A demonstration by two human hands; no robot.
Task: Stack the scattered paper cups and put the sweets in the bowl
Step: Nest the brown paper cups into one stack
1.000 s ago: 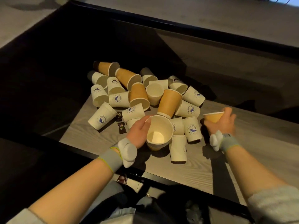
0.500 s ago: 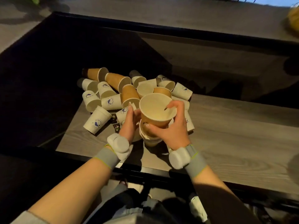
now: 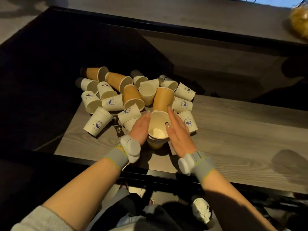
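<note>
In the head view we judge the task barely begun. A short stack (image 3: 156, 132) stands on the tabletop (image 3: 233, 130), most cups (image 3: 98, 121) lie scattered behind it, the sweets (image 3: 119, 130) lie to its left, and we see no bowl. Our left hand (image 3: 140, 129) and right hand (image 3: 179, 132) flank the stack, fingers (image 3: 171, 115) straight, gripping nothing.

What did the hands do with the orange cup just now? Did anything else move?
The right hand carried the orange cup from the right side over to the stack, dropped it in and let go. Its fingers now lie straight beside the stack. The left hand stayed against the stack's other side. The scattered cups and the sweets lie as before.
</note>
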